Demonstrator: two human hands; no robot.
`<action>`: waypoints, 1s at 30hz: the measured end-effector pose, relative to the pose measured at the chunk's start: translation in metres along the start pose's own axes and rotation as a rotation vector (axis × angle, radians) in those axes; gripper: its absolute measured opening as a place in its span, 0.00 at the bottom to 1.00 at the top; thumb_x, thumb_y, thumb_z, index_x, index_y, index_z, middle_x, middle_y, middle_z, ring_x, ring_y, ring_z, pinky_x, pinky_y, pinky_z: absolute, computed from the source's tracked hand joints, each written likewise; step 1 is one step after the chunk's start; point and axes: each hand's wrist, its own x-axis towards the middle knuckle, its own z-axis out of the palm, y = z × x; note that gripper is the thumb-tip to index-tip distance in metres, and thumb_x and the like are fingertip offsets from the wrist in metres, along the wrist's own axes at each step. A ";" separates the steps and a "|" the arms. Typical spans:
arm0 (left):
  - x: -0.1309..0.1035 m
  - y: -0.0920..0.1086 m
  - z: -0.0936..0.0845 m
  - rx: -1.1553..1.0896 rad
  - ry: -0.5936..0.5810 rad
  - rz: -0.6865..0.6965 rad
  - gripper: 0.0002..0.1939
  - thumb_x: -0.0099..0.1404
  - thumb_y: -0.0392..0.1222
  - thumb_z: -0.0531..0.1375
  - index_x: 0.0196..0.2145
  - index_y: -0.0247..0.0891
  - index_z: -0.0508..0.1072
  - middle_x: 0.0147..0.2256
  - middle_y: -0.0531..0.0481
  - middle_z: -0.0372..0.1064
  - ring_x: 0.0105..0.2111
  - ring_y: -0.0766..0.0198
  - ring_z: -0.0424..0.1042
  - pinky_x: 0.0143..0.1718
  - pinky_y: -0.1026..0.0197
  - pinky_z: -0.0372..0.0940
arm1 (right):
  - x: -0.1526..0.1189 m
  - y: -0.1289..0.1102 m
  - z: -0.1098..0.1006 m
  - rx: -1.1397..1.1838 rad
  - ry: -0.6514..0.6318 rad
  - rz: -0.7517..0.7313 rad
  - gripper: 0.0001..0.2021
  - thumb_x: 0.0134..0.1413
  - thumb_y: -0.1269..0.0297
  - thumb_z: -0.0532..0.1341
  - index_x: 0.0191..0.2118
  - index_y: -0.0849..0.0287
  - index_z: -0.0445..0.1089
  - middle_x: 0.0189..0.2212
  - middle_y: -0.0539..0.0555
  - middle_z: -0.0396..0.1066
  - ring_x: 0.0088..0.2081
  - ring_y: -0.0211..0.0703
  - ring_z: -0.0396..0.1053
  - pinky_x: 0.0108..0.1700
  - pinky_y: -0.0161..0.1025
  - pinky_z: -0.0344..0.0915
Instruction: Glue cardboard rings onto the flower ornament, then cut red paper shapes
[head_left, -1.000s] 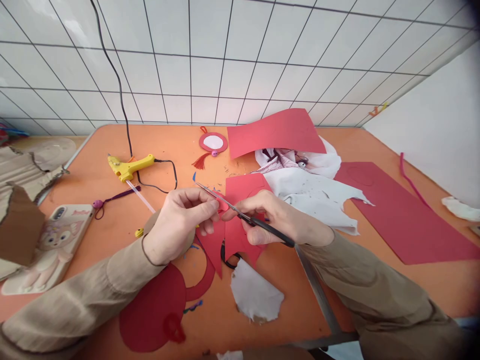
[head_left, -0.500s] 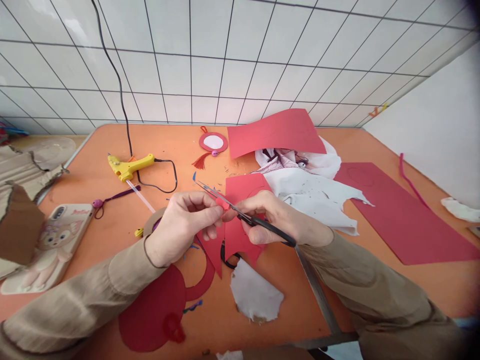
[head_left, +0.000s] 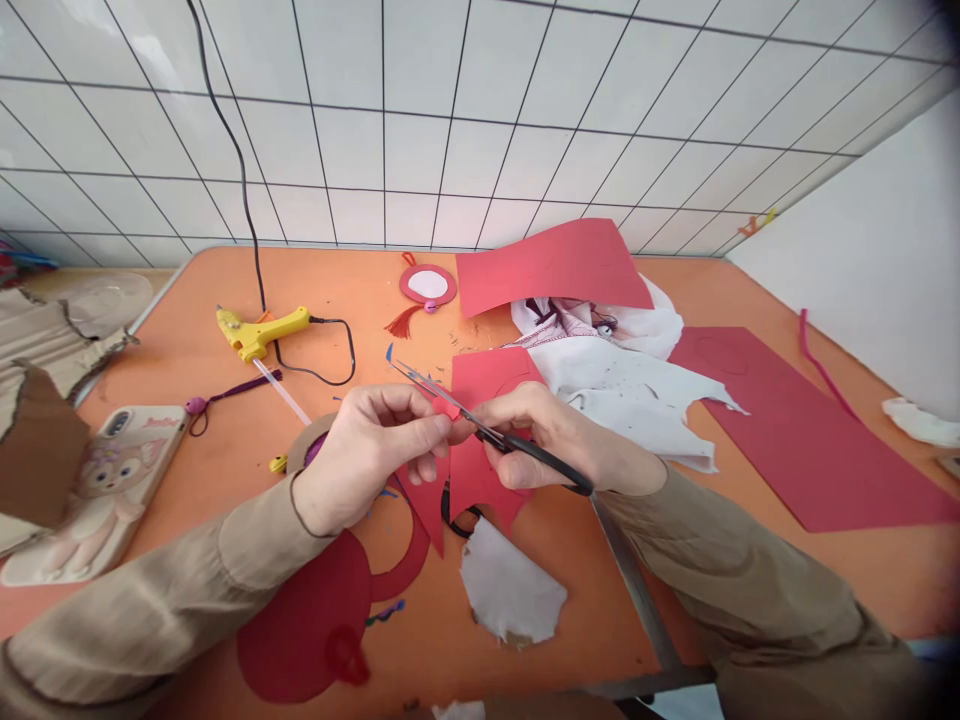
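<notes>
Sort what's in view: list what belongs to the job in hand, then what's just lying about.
In the job:
small red piece, pinched by the left hand
black-handled scissors, held by the right hand
probably the cut-up red sheet below

Apparently just lying about:
phone
torn cardboard
purple tassel
yellow glue gun

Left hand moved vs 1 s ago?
Yes, slightly: the left hand has shifted toward the right of the picture, away from the yellow glue gun, which has not moved.

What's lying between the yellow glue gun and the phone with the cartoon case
In the head view, a purple tassel with a pinkish-purple bead lies between them.
</notes>
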 end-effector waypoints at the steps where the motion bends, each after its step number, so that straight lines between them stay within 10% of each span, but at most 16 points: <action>1: 0.000 0.000 0.000 -0.003 -0.002 -0.001 0.10 0.56 0.39 0.69 0.22 0.34 0.73 0.21 0.54 0.74 0.15 0.74 0.67 0.17 0.71 0.63 | 0.000 -0.001 0.000 0.003 -0.003 -0.007 0.30 0.51 0.39 0.63 0.38 0.69 0.75 0.20 0.44 0.53 0.22 0.30 0.48 0.23 0.32 0.49; 30: -0.002 -0.002 0.001 -0.011 -0.026 -0.003 0.11 0.57 0.40 0.68 0.23 0.34 0.72 0.20 0.54 0.71 0.16 0.73 0.67 0.17 0.71 0.64 | -0.002 0.014 -0.001 -0.008 0.017 0.031 0.34 0.48 0.36 0.64 0.41 0.69 0.76 0.19 0.46 0.58 0.21 0.31 0.51 0.23 0.32 0.51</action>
